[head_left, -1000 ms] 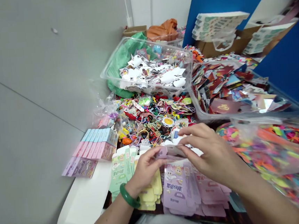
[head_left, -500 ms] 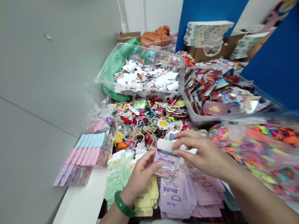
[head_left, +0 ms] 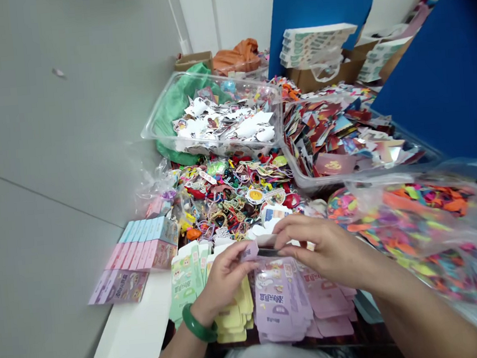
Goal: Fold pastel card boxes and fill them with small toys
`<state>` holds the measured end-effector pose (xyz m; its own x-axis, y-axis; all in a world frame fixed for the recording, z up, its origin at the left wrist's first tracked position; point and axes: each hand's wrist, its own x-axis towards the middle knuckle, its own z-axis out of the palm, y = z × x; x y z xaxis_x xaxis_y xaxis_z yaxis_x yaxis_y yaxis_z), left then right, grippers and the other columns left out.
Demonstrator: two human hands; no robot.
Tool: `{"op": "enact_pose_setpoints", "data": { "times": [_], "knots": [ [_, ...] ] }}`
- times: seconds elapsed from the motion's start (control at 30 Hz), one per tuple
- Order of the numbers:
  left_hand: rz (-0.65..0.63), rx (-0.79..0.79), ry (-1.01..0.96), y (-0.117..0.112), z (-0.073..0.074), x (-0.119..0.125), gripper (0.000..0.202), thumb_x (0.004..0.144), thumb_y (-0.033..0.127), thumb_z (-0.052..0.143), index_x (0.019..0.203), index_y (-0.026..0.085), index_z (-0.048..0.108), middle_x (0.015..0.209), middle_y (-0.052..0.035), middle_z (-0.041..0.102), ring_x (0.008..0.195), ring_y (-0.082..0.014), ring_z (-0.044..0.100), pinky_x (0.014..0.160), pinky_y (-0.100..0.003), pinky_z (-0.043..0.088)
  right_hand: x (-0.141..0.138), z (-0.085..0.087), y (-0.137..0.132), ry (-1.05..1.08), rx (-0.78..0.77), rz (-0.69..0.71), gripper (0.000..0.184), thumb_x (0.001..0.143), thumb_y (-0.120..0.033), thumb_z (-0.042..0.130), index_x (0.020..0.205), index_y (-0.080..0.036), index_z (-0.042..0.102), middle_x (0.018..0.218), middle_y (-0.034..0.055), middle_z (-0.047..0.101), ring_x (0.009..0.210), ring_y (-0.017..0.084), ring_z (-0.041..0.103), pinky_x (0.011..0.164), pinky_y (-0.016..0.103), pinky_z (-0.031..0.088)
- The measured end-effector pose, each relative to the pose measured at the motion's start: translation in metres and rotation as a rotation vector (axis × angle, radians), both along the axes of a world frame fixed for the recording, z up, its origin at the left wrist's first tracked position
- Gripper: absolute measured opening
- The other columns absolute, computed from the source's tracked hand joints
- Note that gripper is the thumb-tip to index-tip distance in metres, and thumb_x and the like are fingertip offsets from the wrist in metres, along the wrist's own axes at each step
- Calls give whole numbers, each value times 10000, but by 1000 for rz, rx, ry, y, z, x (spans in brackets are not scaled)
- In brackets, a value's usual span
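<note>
A small purple carton (head_left: 251, 251) is between my two hands, tipped so that its dark opening faces up. My left hand (head_left: 229, 273), with a green bangle at the wrist, grips the carton's left side between thumb and fingers. Curled over the right end of the opening are the fingers of my right hand (head_left: 315, 246), closed on the carton's edge by the flap. Below lies a stack of flat purple cartons (head_left: 276, 304). Flat pink cartons (head_left: 327, 305) are on its right, yellow ones (head_left: 234, 318) and green ones (head_left: 185, 284) on its left.
Filled cartons (head_left: 144, 243) stand in rows at the left on a white tray (head_left: 128, 344). Small trinkets (head_left: 231, 196) are heaped ahead. Behind are clear bins of white cutouts (head_left: 225, 127) and red cards (head_left: 339, 137). A plastic bag of colourful pieces (head_left: 427, 235) lies at right.
The carton has tilted, so its printed front is mostly out of sight and its opening shows. My right fingers have moved down slightly at the opening. The whole view has shifted a little.
</note>
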<state>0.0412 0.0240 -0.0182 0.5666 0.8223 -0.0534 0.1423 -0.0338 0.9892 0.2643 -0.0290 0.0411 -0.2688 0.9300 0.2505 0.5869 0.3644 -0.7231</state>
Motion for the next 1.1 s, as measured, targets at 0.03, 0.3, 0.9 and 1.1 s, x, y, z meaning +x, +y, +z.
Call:
{"op": "enact_pose_setpoints", "data": {
  "times": [0.03, 0.3, 0.9, 1.1],
  "knots": [
    [9, 38, 13, 0, 0, -1, 269, 789, 226, 701, 1057, 213, 711, 1061, -53, 711, 1000, -213, 630, 901, -318, 488, -1, -1, -2, -29, 45, -16, 157, 850, -51, 579, 818, -181, 661, 969, 48, 672, 864, 153, 624, 765, 264, 464],
    [-23, 258, 85, 1, -1, -6, 296, 812, 143, 671, 1087, 244, 710, 1098, -52, 710, 1045, -198, 627, 952, -318, 462, -8, -10, -10, -256, 165, -52, 161, 884, -102, 535, 771, -169, 629, 970, 88, 653, 880, 214, 622, 729, 327, 495],
    [-30, 257, 111, 1, -6, -12, 284, 826, 178, 655, 1094, 250, 715, 1105, -59, 712, 1061, -217, 620, 955, -346, 470, -19, -18, -13, -407, 206, -48, 153, 920, -141, 486, 846, -178, 615, 942, 81, 644, 830, 209, 577, 659, 305, 422],
    [-86, -162, -9, -7, 0, -5, 359, 801, 302, 715, 1155, 252, 688, 1103, -50, 716, 1022, -222, 646, 918, -332, 501, -10, -22, -5, -215, -43, -150, 158, 858, -117, 480, 981, -212, 512, 861, 28, 627, 734, 166, 568, 618, 259, 378]
  ]
}}
